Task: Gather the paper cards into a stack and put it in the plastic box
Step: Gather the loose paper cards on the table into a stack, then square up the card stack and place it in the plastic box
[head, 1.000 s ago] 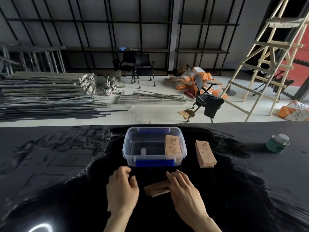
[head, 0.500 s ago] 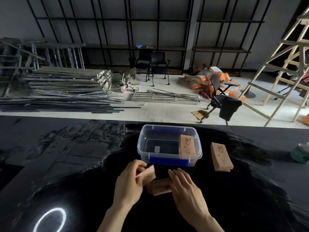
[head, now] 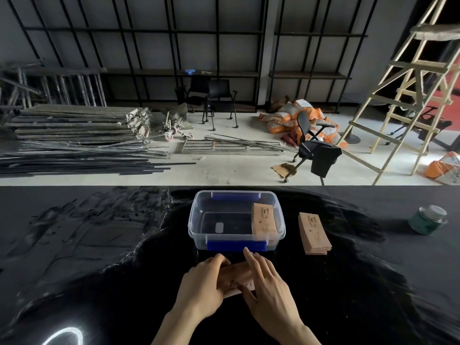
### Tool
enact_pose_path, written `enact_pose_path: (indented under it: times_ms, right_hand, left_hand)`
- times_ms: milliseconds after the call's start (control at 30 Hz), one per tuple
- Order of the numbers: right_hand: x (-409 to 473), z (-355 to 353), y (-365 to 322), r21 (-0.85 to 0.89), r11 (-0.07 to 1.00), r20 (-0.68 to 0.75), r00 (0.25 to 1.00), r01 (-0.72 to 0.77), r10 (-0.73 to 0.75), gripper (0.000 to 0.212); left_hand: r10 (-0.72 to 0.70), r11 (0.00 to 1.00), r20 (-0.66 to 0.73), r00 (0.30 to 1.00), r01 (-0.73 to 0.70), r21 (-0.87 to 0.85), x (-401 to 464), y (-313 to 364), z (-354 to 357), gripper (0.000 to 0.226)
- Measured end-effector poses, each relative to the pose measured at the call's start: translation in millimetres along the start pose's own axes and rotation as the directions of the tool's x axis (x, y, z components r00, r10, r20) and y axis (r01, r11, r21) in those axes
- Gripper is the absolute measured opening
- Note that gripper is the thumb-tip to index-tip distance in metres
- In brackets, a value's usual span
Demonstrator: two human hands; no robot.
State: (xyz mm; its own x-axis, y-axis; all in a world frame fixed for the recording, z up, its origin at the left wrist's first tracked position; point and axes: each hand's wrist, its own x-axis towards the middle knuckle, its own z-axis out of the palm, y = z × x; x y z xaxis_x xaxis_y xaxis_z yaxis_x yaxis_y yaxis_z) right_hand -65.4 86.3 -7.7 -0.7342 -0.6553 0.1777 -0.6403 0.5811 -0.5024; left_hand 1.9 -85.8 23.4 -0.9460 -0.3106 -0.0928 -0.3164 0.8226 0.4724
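Note:
A clear plastic box (head: 196,220) with blue latches stands on the black table, and one stack of brown paper cards (head: 264,221) lies inside it on the right side. A second stack of cards (head: 314,233) lies on the table right of the box. In front of the box, my left hand (head: 201,287) and my right hand (head: 270,287) press from both sides on a small bunch of cards (head: 235,276), which lies on the table between them and is partly covered by my fingers.
A green jar with a pale lid (head: 427,219) stands at the table's far right. Beyond the black table (head: 99,245) lie metal bars, chairs, orange sacks and a wooden ladder on the floor.
My left hand lifted one card from the table, brought it over and laid it on the bunch. Both hands now close around the cards.

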Motion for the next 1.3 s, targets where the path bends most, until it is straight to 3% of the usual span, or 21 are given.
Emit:
enact_pose_path:
  times_ms: [133,200,233,333,367,433,567,667,933,1100,1167,1300]
  right_hand:
    - [-7.1,-1.3,12.9,0.105,0.99,-0.107,0.989,-0.089,0.101,0.086]
    - [-12.6,-0.2,26.2,0.32,0.917,-0.166,0.939,-0.237,0.301,0.092]
    - [-14.5,-2.7,31.5,0.47,0.825,-0.129,0.901,-0.313,0.415,0.094]
    - [-19.5,-14.0,46.1,0.785,0.492,0.048,0.829,-0.377,0.558,0.063]
    - [-21.0,-19.6,48.5,0.819,0.441,0.063,0.822,-0.366,0.566,0.05]
    - [-24.5,-29.5,54.9,0.844,0.422,0.022,0.807,-0.332,0.591,0.032]
    - [-22.7,-52.7,78.1,0.898,0.346,-0.05,0.72,-0.271,0.692,0.022]
    - [-13.6,-77.8,100.7,0.887,0.373,-0.095,0.686,-0.27,0.721,0.018]
    - [47.4,-116.8,159.5,0.626,0.629,-0.27,0.629,-0.461,0.729,0.01]
    - [73.7,-107.7,175.7,0.529,0.621,-0.206,0.621,-0.579,0.756,0.012]
    - [78.1,-98.2,182.3,0.493,0.596,-0.166,0.604,-0.633,0.779,0.008]
    - [80.7,-83.9,194.9,0.403,0.612,-0.138,0.615,-0.681,0.776,0.03]
  left_hand:
    - [0.013,0.994,-0.042,0.999,-0.018,-0.112,3.3,4.1,4.6,0.041]
    - [0.017,0.957,-0.069,0.997,-0.037,-0.289,5.9,10.8,12.9,0.034]
    - [0.005,0.922,-0.079,0.997,-0.036,-0.385,7.4,15.6,19.0,0.03]
    - [-0.07,0.78,-0.027,0.997,0.038,-0.625,12.7,38.1,34.4,0.028]
    - [-0.073,0.744,0.004,0.997,0.058,-0.665,15.6,47.1,39.3,0.029]
    - [-0.065,0.727,0.05,0.997,0.081,-0.682,22.8,66.0,46.8,0.031]
    - [-0.038,0.756,0.09,0.995,0.088,-0.648,42.2,107.1,57.3,0.039]
    - [-0.037,0.797,0.07,0.997,0.072,-0.599,60.6,140.8,61.4,0.034]
    - [-0.105,0.902,0.019,0.994,0.103,-0.419,126.0,201.1,77.3,0.038]
    - [-0.189,0.929,0.027,0.982,0.188,-0.32,149.5,199.3,96.5,0.038]
    - [-0.202,0.926,0.064,0.977,0.212,-0.313,154.1,197.2,104.0,0.05]
    - [-0.246,0.904,0.109,0.963,0.269,-0.332,161.5,196.7,111.5,0.069]
